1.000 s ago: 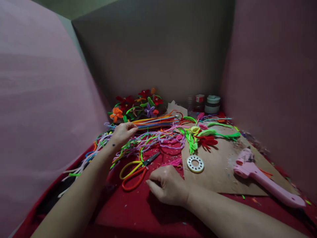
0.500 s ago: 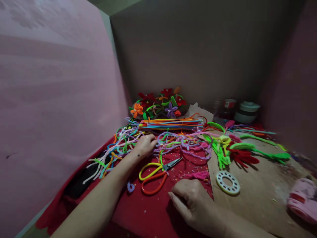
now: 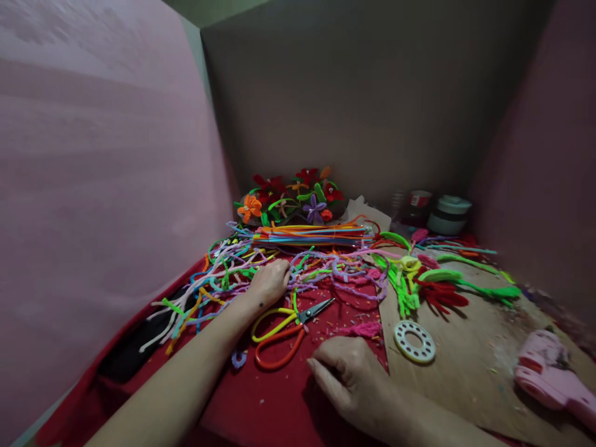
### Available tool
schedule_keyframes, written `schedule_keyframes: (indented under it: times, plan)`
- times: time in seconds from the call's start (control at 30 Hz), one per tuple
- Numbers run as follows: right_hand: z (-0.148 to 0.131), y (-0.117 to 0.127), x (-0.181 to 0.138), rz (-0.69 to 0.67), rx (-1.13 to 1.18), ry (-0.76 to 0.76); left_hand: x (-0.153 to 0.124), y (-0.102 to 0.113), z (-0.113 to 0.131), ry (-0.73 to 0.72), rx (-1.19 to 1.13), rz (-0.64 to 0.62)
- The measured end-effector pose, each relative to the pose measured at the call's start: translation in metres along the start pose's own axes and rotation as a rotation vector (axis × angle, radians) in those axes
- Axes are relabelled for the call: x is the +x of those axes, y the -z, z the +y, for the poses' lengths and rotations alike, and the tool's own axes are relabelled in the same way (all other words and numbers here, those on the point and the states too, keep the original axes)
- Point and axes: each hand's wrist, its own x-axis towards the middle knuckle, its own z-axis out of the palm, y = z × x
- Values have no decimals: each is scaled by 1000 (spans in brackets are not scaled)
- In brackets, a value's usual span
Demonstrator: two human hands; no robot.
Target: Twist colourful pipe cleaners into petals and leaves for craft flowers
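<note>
My left hand (image 3: 270, 282) rests on a tangle of coloured pipe cleaners (image 3: 326, 267) on the red cloth. Its fingers curl down into the strands, and I cannot make out whether they grip one. My right hand (image 3: 347, 379) lies knuckles up on the red cloth (image 3: 261, 410) near the front, fingers curled under, with nothing visible in it. Scissors with yellow and orange loop handles (image 3: 279, 335) lie between the two hands. A small purple curl (image 3: 239, 359) sits by my left forearm.
A bundle of straight pipe cleaners (image 3: 316, 234) lies behind the tangle, with finished pipe-cleaner flowers (image 3: 288, 198) at the back. On the cardboard sheet (image 3: 470, 366) are a white ring (image 3: 414, 341), green and red pieces (image 3: 437, 285) and a pink glue gun (image 3: 554, 382). Jars (image 3: 447, 214) stand back right. Walls enclose three sides.
My left hand came down from the straight bundle into the tangle. The view swung left, then a little back. My right hand has barely moved.
</note>
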Motion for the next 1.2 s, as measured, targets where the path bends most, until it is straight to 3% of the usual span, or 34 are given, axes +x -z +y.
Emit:
schedule_keyframes:
  times: [0.2,0.4,0.53,0.7,0.8,0.9,1.03,1.2]
  plan:
    - [2,-2,-1,4,-21,-12,-1,2,1,-9,15,11]
    - [-6,12,6,45,44,-100,9,36,13,-79,1,124]
    - [-25,23,11,53,146,-190,37,45,24,-170,-22,165]
    - [-26,49,30,112,100,-132,85,33,32,-163,-38,205]
    - [6,89,64,264,40,-257,104,21,34,-170,-45,197]
    - [56,132,104,527,68,-667,112,8,34,-175,-44,167]
    - [117,157,146,514,20,-874,111,-13,33,-172,-27,153]
    - [167,148,176,434,-141,-1042,105,-28,35,-140,5,172]
